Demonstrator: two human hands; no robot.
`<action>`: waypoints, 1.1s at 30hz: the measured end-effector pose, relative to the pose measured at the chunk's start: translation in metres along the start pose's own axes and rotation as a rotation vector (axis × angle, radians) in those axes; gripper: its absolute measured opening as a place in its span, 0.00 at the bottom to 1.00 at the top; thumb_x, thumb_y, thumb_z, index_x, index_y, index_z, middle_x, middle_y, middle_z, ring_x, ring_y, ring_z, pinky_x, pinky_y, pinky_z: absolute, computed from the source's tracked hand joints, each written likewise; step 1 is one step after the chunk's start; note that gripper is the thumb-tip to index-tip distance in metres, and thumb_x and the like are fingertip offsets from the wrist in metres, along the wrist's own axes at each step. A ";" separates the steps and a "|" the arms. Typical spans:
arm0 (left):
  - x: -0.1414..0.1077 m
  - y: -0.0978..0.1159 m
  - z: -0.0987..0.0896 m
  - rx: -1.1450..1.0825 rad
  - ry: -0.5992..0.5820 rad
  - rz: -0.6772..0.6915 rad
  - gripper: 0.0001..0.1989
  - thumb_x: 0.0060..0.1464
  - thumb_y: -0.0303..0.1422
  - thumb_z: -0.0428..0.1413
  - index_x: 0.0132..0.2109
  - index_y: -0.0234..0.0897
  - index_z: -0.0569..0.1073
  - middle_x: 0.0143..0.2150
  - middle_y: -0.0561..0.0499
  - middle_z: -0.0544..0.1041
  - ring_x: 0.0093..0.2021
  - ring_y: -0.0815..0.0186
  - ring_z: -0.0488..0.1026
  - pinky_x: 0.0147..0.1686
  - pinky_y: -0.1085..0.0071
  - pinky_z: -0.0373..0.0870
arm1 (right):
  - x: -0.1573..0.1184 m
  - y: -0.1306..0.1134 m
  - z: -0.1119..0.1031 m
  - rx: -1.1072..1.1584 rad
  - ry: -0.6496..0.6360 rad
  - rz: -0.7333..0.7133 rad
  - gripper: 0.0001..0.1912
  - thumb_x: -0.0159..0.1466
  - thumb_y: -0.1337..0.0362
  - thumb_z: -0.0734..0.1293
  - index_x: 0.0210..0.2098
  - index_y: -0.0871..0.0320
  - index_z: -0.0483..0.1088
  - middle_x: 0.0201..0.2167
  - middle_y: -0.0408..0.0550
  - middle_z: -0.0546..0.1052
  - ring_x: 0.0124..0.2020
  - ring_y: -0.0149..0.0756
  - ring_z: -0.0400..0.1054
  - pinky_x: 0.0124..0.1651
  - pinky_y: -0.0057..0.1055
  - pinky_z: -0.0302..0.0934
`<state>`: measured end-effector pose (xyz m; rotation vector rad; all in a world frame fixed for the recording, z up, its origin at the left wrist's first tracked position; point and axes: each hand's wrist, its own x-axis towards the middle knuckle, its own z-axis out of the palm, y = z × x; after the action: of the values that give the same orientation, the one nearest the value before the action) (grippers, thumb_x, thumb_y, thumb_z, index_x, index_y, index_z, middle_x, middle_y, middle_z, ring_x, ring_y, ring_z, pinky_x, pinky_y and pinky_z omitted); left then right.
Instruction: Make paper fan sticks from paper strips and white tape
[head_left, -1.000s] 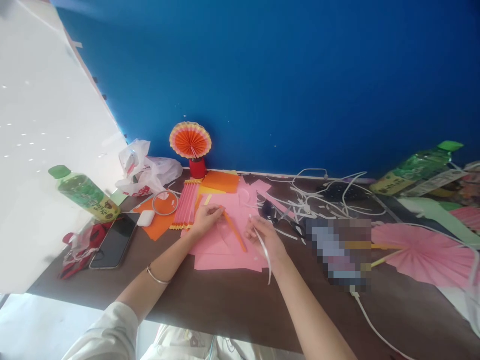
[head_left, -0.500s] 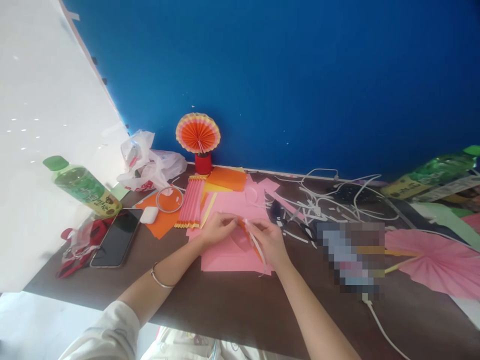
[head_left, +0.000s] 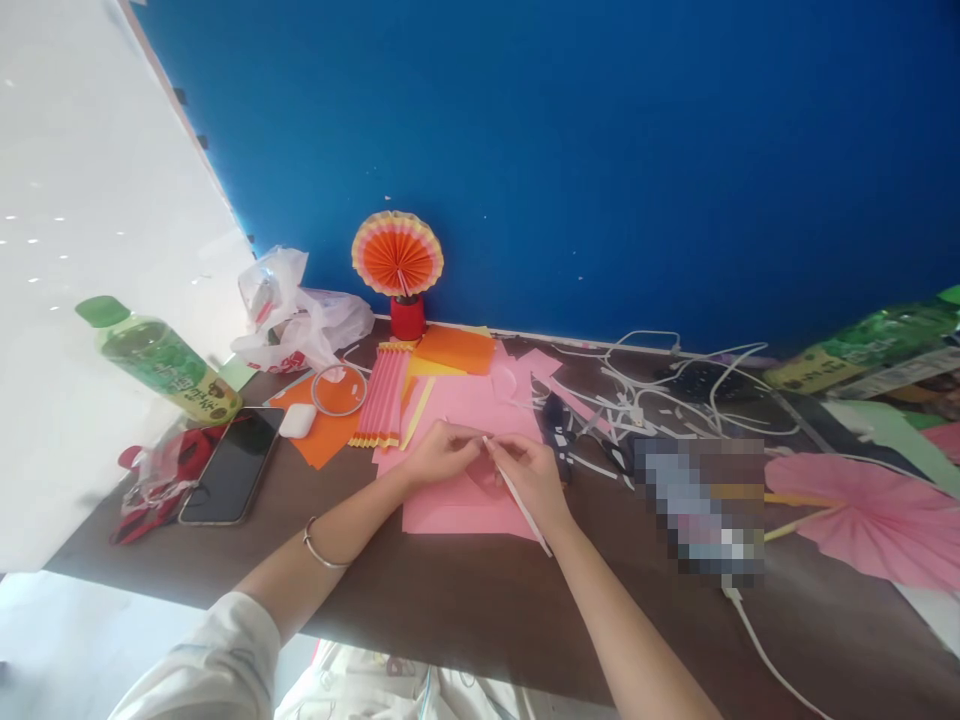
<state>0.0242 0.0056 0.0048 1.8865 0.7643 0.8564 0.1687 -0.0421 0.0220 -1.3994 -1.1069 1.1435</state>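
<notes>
White strip [head_left: 525, 508]: thin, narrow, nearly straight, slanting over the pink paper [head_left: 442, 510] toward the person's right wrist
Right hand [head_left: 534, 480]: fingertips pinched around the strip
Left hand [head_left: 441, 455]: fingers drawn together at its upper end; I can't tell what they grip

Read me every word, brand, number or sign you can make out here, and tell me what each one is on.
None can be read for certain.
Left green bottle: label lettering, too blurred.
Plastic bag: red print, too small and creased.
Right green bottle: label too blurred.
Pixelated patch: nothing readable.
</notes>
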 end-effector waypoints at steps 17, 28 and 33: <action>-0.002 0.004 0.000 0.024 -0.018 -0.005 0.16 0.54 0.33 0.45 0.30 0.32 0.75 0.25 0.53 0.73 0.26 0.69 0.67 0.30 0.76 0.63 | 0.002 0.006 0.001 0.034 0.006 0.006 0.17 0.48 0.52 0.71 0.26 0.60 0.72 0.21 0.45 0.71 0.19 0.31 0.63 0.19 0.28 0.63; 0.002 -0.010 0.005 0.082 0.163 -0.094 0.18 0.54 0.35 0.45 0.21 0.33 0.68 0.19 0.55 0.68 0.23 0.71 0.64 0.25 0.76 0.60 | -0.001 0.003 0.001 0.018 0.030 -0.017 0.17 0.48 0.53 0.71 0.31 0.60 0.74 0.30 0.51 0.78 0.32 0.41 0.71 0.26 0.30 0.64; 0.003 -0.013 0.005 -0.011 0.199 -0.126 0.17 0.54 0.35 0.46 0.25 0.33 0.73 0.27 0.51 0.77 0.32 0.65 0.73 0.34 0.73 0.67 | 0.001 0.005 -0.001 -0.001 0.025 -0.028 0.16 0.47 0.53 0.71 0.28 0.60 0.74 0.26 0.50 0.77 0.29 0.39 0.71 0.25 0.30 0.64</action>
<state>0.0279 0.0109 -0.0080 1.7407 0.9861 0.9754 0.1703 -0.0422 0.0169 -1.3907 -1.1063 1.1028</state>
